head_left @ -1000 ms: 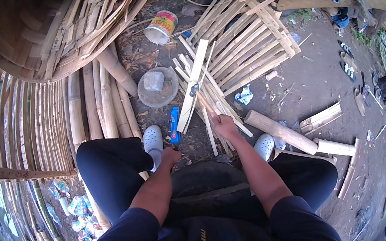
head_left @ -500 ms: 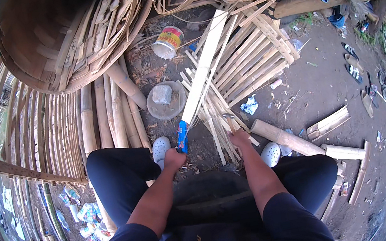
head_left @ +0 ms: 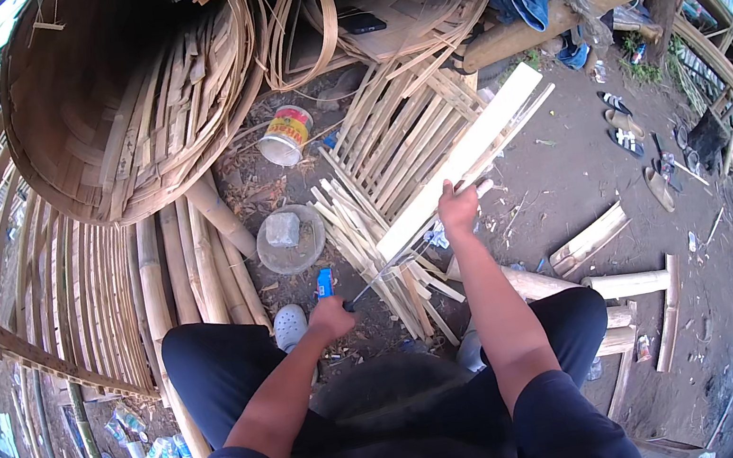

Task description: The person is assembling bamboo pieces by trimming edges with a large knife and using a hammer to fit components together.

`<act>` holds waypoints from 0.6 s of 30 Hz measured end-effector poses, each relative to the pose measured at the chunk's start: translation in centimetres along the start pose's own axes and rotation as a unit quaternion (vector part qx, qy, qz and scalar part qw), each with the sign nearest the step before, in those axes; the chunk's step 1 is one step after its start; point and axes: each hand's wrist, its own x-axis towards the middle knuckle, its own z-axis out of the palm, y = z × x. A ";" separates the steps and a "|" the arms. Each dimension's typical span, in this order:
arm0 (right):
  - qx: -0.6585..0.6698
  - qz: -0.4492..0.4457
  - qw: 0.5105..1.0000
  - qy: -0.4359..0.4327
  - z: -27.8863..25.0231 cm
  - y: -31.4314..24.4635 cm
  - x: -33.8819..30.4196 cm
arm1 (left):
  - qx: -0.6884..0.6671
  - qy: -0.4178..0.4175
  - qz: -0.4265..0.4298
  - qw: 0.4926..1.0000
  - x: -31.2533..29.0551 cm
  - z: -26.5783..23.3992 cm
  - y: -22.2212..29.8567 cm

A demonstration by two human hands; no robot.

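Both hands are busy with one long bamboo slat. The right hand is closed tight around the slat near its lower part. The left hand is shut around a knife with a blue handle, and the thin blade points toward the bottom end of the slat. The slat is pale and flat. It leans up and away to the right, above a heap of thin bamboo strips on the ground.

A big woven basket lies on its side at the upper left. Loose flat bamboo strips sit inside it and stick out of its mouth. A tin can with a yellow and red label lies tipped over just below the basket; I cannot tell if anything is in it. A round grey dish sits near the left hand, with a grey stone block on it.

The ground is bare brown dirt with chips and scraps. Thick bamboo poles lie side by side on the left. Short cut pieces of wood lie on the right. Sandals rest farther off. Blue sky shows at the edges, so this is outdoors.
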 end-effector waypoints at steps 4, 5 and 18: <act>-0.060 0.034 0.997 0.047 -3.4 1.3 5.8 | 0.070 -0.039 0.063 0.995 0.1 -7.9 5.5; -0.027 0.080 0.996 0.028 -4.6 1.6 7.0 | 0.079 -0.056 0.068 0.993 -0.5 -9.7 7.0; 0.134 0.171 0.965 -0.149 -12.4 -6.5 6.2 | -0.008 -0.211 0.095 0.973 -7.1 -14.9 8.2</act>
